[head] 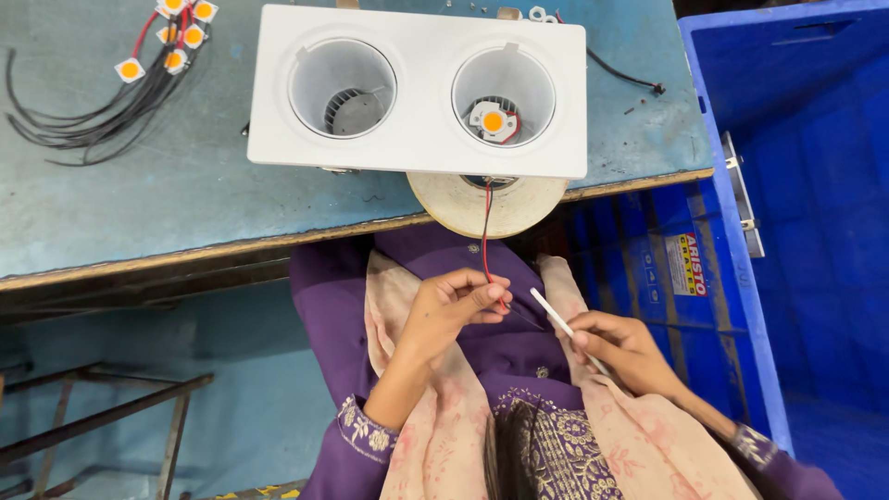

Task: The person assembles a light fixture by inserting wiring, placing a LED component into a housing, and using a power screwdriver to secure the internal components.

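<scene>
Two wires (485, 236), red and black, hung from the white twin downlight housing (417, 93) into my left hand (454, 310), pinched at their ends. My right hand (622, 350) gripped a white sleeve tube (552, 315), its tip slanting up-left toward that pinch, just beside it.

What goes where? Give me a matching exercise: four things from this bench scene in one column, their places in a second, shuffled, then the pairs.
Things:
1. red wire
2. thin white tube
3. spare LED chips
4. mounted LED chip

Places:
A. far left of the blue-green table, on a bundle of black leads
B. pinched in the left hand
C. inside the right cup of the white twin housing
D. held in the right hand

Pairs: 1-B, 2-D, 3-A, 4-C
</scene>
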